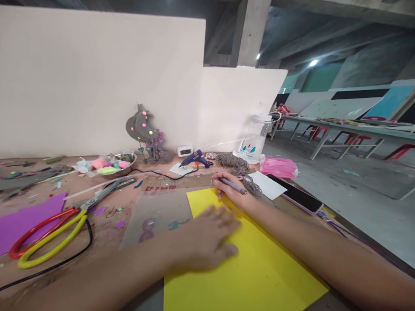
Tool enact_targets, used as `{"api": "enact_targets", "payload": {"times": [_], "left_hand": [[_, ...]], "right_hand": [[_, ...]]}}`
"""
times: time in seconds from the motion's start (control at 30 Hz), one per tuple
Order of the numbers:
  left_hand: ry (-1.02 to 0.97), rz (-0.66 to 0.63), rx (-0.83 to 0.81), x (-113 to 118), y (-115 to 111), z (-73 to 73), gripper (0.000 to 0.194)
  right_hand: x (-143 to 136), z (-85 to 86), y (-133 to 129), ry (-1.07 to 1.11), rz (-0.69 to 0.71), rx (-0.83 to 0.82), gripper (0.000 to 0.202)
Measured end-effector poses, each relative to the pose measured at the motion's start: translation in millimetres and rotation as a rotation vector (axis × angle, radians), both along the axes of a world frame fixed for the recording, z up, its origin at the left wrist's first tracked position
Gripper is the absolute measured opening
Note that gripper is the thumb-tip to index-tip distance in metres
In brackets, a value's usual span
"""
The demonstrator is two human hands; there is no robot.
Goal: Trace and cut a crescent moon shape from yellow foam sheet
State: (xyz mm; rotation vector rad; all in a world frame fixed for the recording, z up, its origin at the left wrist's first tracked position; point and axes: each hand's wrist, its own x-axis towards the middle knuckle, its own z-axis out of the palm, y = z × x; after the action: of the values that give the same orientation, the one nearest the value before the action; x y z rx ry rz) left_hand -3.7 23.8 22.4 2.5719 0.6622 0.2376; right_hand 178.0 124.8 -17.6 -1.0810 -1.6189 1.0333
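Note:
A large yellow sheet of paper lies at an angle on the table in front of me. Over its left half is my left hand, slightly blurred, palm down with the fingers stretched out; whether it presses on the paper I cannot tell. At the sheet's far edge my right hand is closed around a pen with a greyish-purple barrel. The pen's tip is hidden by my fingers. Under the yellow paper, a translucent sheet with purple and teal marks sticks out on the left.
Scissors with red and yellow handles lie left, partly over purple paper. Farther back are a blue glue gun, a bowl of clay, grey yarn and a plastic jug. A phone lies near the right table edge.

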Motion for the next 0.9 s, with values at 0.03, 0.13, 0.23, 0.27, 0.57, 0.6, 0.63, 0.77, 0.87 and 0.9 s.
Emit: {"api": "enact_targets", "payload": {"times": [0.03,0.13,0.23,0.27,0.57,0.6,0.63,0.77,0.87,0.9], "left_hand": [[-0.012,-0.164,-0.044,4.9,-0.8,0.8,0.052],[-0.061,-0.381,-0.272,10.2,4.7,8.0,0.05],[-0.199,0.07,-0.213,1.1,14.3,9.1,0.052],[-0.172,0.09,-0.183,-4.2,15.0,6.9,0.052],[0.138,0.325,0.184,-76.4,35.4,-23.0,0.066],[0.166,0.473,0.237,-82.9,43.1,-25.4,0.068],[0.172,0.551,0.254,-87.4,49.0,-27.0,0.071],[0.131,0.496,0.295,-88.0,51.7,-26.9,0.067],[0.12,0.272,0.253,-82.6,50.9,-26.3,0.059],[0.133,0.301,0.247,-82.0,53.1,-26.7,0.061]], "right_hand": [[0.3,0.3,0.0,0.004,-0.003,-0.003,0.029],[1.2,1.4,-0.6,0.013,0.001,-0.018,0.031],[1.4,2.8,-2.0,0.012,0.016,-0.005,0.031],[1.2,3.1,-2.4,0.007,0.017,-0.002,0.031],[1.8,-0.3,-0.5,-0.052,0.028,0.022,0.029],[2.3,-1.1,-0.1,-0.057,0.028,0.024,0.029],[2.7,-1.9,0.4,-0.059,0.029,0.027,0.029],[2.5,-4.6,2.8,-0.07,0.041,0.043,0.03],[1.8,-4.6,3.2,-0.08,0.019,0.042,0.031],[1.8,-4.2,2.9,-0.085,0.015,0.044,0.031]]}}
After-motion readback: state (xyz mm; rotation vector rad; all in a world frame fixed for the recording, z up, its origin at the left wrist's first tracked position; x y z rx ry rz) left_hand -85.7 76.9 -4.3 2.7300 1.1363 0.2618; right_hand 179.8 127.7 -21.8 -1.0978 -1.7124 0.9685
